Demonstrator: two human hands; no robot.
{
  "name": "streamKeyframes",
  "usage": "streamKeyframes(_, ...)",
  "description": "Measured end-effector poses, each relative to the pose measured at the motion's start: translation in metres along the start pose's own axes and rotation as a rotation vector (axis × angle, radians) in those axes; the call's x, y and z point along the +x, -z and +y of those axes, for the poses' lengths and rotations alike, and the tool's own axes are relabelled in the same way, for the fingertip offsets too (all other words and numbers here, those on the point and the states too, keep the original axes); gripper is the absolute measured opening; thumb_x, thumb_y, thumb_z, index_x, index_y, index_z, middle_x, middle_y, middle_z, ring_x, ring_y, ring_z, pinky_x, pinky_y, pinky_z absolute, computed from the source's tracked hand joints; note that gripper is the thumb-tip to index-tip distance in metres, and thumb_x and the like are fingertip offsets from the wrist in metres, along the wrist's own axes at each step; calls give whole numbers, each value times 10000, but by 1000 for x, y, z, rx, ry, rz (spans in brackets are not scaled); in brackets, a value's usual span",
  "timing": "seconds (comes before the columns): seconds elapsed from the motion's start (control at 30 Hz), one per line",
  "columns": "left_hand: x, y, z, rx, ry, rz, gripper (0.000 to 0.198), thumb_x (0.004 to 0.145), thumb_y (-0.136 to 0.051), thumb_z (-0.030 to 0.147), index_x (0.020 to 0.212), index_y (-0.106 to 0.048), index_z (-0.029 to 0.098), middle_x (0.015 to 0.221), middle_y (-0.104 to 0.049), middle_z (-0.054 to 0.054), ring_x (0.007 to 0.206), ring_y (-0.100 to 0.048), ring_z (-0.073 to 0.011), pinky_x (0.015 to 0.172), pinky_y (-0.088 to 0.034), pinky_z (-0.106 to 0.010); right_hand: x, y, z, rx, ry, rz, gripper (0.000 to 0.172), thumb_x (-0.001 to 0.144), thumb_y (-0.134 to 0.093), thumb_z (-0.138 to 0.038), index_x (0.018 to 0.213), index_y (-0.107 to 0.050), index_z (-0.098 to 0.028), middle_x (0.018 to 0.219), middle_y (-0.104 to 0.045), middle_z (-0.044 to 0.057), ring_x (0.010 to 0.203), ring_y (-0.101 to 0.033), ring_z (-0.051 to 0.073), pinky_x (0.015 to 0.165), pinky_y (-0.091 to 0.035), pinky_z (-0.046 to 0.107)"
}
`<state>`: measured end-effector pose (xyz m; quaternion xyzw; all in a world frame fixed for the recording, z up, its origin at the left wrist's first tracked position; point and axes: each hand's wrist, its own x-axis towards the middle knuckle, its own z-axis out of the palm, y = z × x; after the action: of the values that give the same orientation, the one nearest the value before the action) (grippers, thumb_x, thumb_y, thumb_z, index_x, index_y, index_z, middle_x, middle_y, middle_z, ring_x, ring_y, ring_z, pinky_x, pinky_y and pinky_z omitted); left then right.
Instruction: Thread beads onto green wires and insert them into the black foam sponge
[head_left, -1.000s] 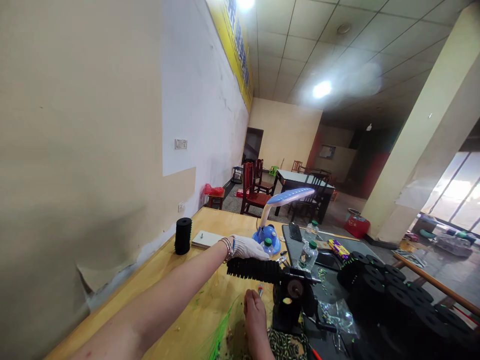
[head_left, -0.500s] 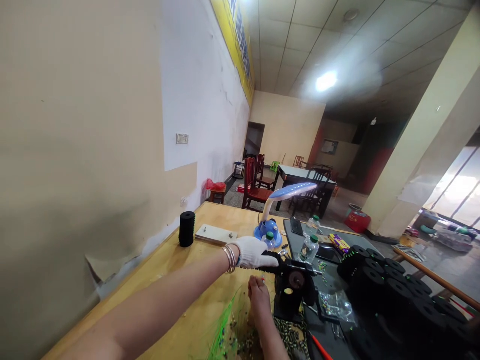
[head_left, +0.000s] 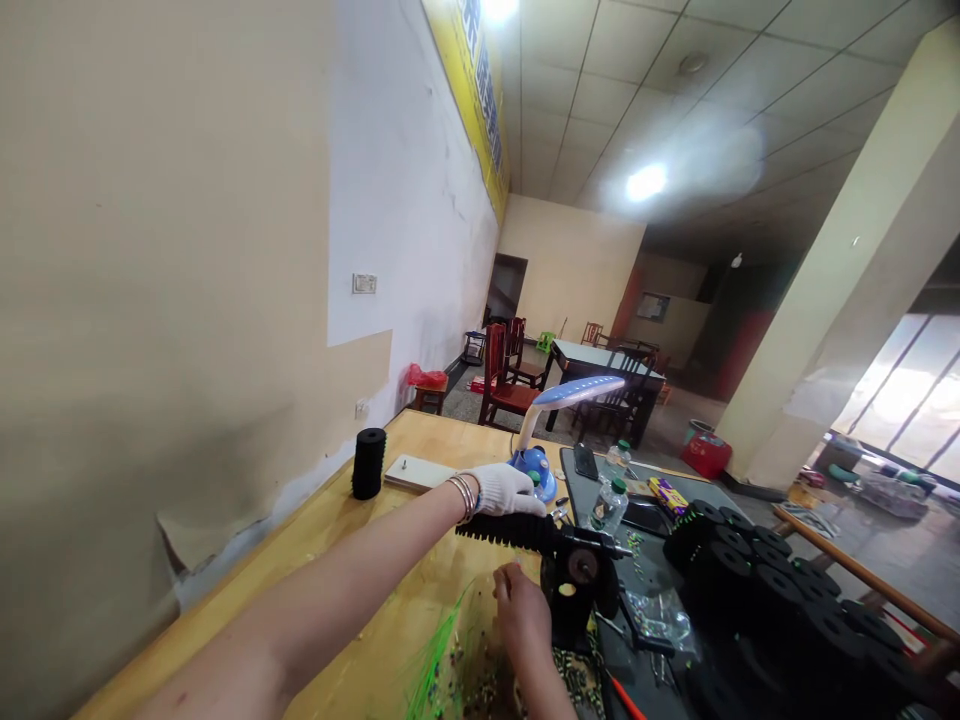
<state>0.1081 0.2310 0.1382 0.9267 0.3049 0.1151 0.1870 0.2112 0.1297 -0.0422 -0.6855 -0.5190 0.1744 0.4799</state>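
Note:
My left hand (head_left: 508, 490), in a white glove with bracelets at the wrist, lies over the top of a black ridged roller (head_left: 499, 532), its fingers curved onto it. The roller points left from a black bench device (head_left: 576, 575) with a round disc and a metal shaft. Below the roller, my bare right hand (head_left: 521, 605) has its fingertips pinched together close to the device; what they hold, if anything, is too small to make out. Thin green strands (head_left: 436, 655) and scattered small beads (head_left: 480, 672) lie left of my right forearm.
A black cylinder (head_left: 369, 464) stands near the wall beside a white board (head_left: 420, 474). Behind my left hand is a blue desk lamp (head_left: 574, 392). Bottles (head_left: 609, 505), a plastic bag (head_left: 660, 618) and many black rolls (head_left: 780, 610) occupy the grey mat at right.
My left hand has shifted on the roller, and more of the roller's ridged side shows below it. My right hand stays pinched beneath. The view has tilted slightly.

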Motion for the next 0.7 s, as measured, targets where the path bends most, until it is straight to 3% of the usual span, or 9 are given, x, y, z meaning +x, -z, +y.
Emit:
streamKeyframes(0.13, 0, 0, 6, 146, -60, -88, 490, 877, -475, 612, 961, -693, 181, 975, -722, -94, 920, -670, -279, 811, -506, -401, -27, 29, -1, -39, 41, -18, 184, 789, -583, -355, 727, -710, -238, 697, -707, 64, 625, -603, 218, 587, -323, 287)
streamKeyframes(0.27, -4, 1, 11, 246, -103, -103, 585, 872, -357, 665, 931, -717, 207, 983, -740, -128, 922, -680, -314, 770, -493, -374, -47, 55, -1, 154, 17, -4, 344, 790, -589, -516, 803, -738, -205, 732, -718, 60, 651, -615, 215, 606, -409, 274)
streamKeyframes(0.37, -10, 0, 15, 304, -109, -98, 609, 886, -320, 646, 978, -714, 192, 990, -740, -157, 906, -688, -327, 747, -501, -386, -44, 64, -12, 346, -102, 97, 543, 752, -583, -642, 971, -714, -163, 733, -706, 51, 518, -541, 162, 497, -410, 261)
streamKeyframes(0.47, -15, -2, 19, 354, -93, -79, 605, 896, -313, 624, 1014, -710, 182, 994, -740, -171, 900, -695, -330, 736, -511, -390, -29, 57, -34, 505, -179, 88, 685, 687, -600, -714, 1054, -652, -138, 668, -671, 34, 436, -498, 136, 404, -392, 251)
streamKeyframes(0.6, -20, -4, 25, 403, -64, -48, 560, 917, -318, 567, 1015, -713, 183, 972, -745, -171, 883, -707, -323, 725, -521, -388, -14, 32, -59, 731, -292, -36, 675, 556, -665, -770, 845, -610, -162, 650, -654, 24, 386, -472, 92, 383, -386, 226)
streamKeyframes(0.7, -22, -4, 27, 417, -70, -32, 555, 928, -303, 551, 1029, -709, 186, 985, -744, -167, 890, -707, -321, 730, -522, -387, -14, 18, -60, 801, -241, -53, 614, 573, -659, -771, 681, -558, -176, 421, -447, -82, 331, -345, 53, 357, -272, 175)
